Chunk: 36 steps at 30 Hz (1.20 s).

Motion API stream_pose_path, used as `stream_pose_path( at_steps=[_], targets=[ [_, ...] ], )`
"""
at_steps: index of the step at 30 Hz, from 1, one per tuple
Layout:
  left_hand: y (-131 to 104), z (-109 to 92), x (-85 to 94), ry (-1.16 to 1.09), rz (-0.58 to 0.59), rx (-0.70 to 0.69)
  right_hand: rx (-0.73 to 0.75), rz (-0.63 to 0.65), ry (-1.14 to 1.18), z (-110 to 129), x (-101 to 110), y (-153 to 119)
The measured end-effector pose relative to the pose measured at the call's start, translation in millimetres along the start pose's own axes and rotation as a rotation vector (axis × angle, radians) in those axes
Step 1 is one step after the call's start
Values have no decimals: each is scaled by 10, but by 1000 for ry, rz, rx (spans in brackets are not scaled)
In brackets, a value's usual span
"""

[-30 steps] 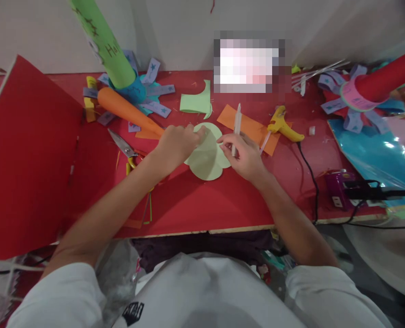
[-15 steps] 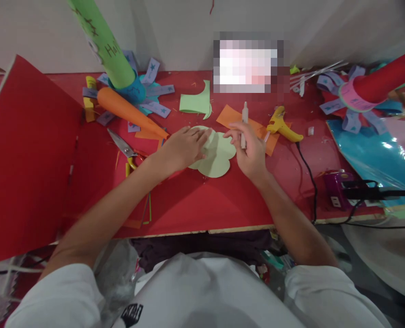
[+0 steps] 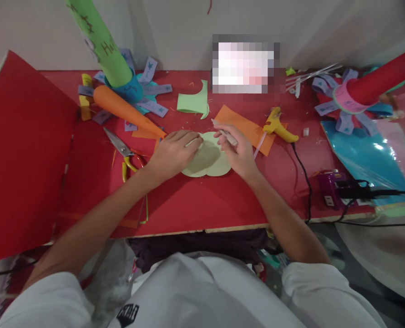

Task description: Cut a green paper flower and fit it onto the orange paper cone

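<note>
A pale green paper shape with rounded lobes lies on the red table between my hands. My left hand rests on its left part, palm down, with the fingers spread a little. Held in the fingers of my right hand is a white pen, tilted with its tip up and to the left, over the paper's right side. An orange paper piece lies just beyond the right hand.
Scissors and an orange cone lie left, beside a green tube. A yellow glue gun with a black cord lies right, near a purple socket box. Green scrap lies behind.
The pen has gone from upright to tilted in my right hand, which has moved left over the paper. The green paper has turned, and my left hand has shifted slightly left.
</note>
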<state>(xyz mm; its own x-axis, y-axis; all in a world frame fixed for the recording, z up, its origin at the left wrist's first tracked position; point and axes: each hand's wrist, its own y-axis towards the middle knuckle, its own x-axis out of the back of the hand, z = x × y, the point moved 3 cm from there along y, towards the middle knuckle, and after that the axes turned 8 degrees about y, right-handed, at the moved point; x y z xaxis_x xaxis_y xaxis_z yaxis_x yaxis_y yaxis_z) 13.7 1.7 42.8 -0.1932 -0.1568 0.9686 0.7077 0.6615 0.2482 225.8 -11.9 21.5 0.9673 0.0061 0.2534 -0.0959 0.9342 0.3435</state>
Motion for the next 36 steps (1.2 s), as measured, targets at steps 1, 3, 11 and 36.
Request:
stream_pose_path(
  at_steps=[1,3,11,36],
  targets=[
    [-23,65,-50,-51,-19,1,-9,-2,9,-14,-16,10],
    [-74,165,-171,-113,-18,34,-32,-50,69,-55,-45,33],
    [-142,282,-319,-138,51,31,-146,-63,246,-177,-135,79],
    [-145,259,-249,-100,87,34,-161,-87,208,-276,-166,97]
  ],
)
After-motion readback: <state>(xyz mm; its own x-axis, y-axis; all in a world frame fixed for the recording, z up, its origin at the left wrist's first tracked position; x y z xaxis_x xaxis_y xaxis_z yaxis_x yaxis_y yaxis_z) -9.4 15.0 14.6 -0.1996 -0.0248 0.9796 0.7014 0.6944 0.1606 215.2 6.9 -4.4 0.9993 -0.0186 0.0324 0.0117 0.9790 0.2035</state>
